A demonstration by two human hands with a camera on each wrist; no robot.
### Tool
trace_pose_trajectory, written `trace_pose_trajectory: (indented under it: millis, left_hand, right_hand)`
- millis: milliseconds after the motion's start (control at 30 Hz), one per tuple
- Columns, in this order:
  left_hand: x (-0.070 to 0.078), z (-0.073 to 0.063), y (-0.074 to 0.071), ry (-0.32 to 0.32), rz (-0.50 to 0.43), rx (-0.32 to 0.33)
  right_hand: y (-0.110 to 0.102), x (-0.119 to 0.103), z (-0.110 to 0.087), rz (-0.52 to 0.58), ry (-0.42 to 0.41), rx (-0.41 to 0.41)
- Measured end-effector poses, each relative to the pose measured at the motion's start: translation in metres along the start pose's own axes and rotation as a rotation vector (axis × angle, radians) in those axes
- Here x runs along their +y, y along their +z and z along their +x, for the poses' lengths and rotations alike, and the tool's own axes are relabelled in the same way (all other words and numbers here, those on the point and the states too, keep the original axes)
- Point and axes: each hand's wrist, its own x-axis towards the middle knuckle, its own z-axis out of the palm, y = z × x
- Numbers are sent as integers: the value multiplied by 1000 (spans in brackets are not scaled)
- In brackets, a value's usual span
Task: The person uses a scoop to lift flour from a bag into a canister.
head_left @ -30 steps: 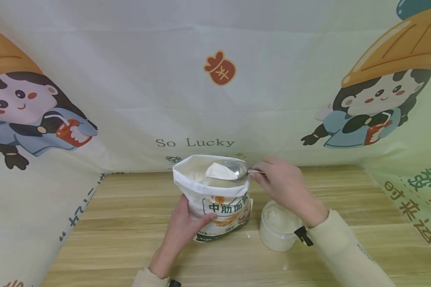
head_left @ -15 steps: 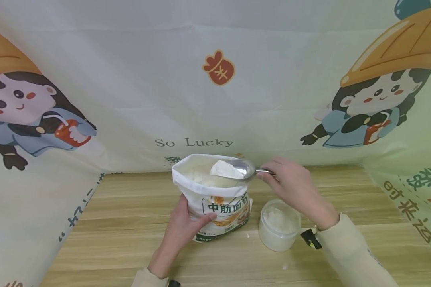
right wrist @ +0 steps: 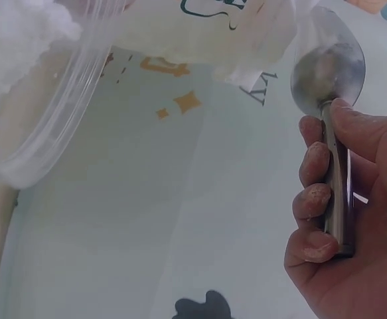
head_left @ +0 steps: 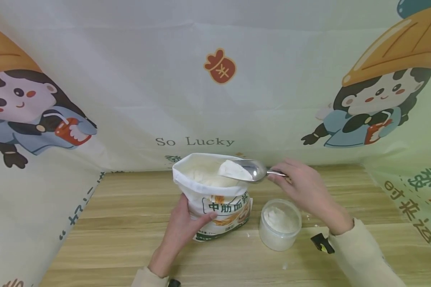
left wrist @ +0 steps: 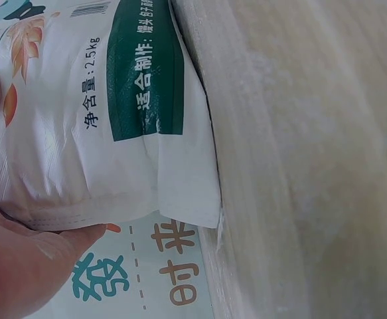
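**Trainee:** Where is the scoop, and how is it held?

**Supervisor:** The metal scoop (head_left: 259,171) is over the right side of the mouth of the flour bag (head_left: 219,201), loaded with white powder (head_left: 233,170). The right hand (head_left: 305,185) grasps its handle (right wrist: 339,193): fingers wrapped round one side, thumb at the neck. Contact between scoop and bag cannot be confirmed.

**Trainee:** Expected handling?

**Supervisor:** Judged rigid and fairly light. Smooth metal may slip, since the fingers look dusted. Use a full wrap with the thumb close to the bowl, to resist rolling. Keep the bowl level; the load appears loose and could slide off the open front.

**Trainee:** And the bag?

**Supervisor:** It stands on the table (head_left: 111,223). The left hand (head_left: 181,229) grasps its left side, thumb across the front panel; the other fingers are mostly hidden. The label reads 2.5kg, so treat it as the heavy item; the actual fill is not measurable here. The wall should be soft. Support the body where the contents back it; the folded rim (head_left: 206,190) would probably cave in.

**Trainee:** The clear jar (head_left: 274,240)?

**Supervisor:** It stands right of the bag, apart from it, untouched by either hand. Likely stiff plastic; steady it by the side wall.
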Motion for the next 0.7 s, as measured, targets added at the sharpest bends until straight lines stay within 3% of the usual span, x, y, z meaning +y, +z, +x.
trace_pose_trajectory:
  millis: [700]
  left_hand:
    - [2,0,0,0,19,0]
  right_hand:
    - [-24,27,-33,-13,23,48]
